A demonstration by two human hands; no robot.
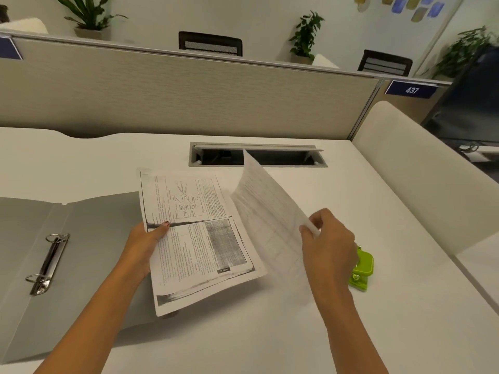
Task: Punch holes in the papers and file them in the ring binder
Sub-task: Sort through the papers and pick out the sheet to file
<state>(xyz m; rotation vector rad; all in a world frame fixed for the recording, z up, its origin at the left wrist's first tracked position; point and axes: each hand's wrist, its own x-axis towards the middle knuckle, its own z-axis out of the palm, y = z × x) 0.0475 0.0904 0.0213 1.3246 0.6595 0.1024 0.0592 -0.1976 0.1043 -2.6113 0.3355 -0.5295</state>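
Holding a stack of printed white papers point(199, 238) in the left grip point(145, 244), thumb pressed on the top page, low over the white counter point(243, 346). Pinching the edge of one loose white sheet point(267, 206) in the right grip point(329, 238), raised beside the stack. At left, lying open on the counter, a grey ring binder point(94, 238). Just behind the right grip, a lime-green plastic hole punch point(363, 265).

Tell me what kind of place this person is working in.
Most likely an open-plan office. A fabric partition fences the white desk, and a numbered plate reading 437 hangs to its right. Mesh-backed office chairs stand beyond, and a cable hatch is set into the desktop.
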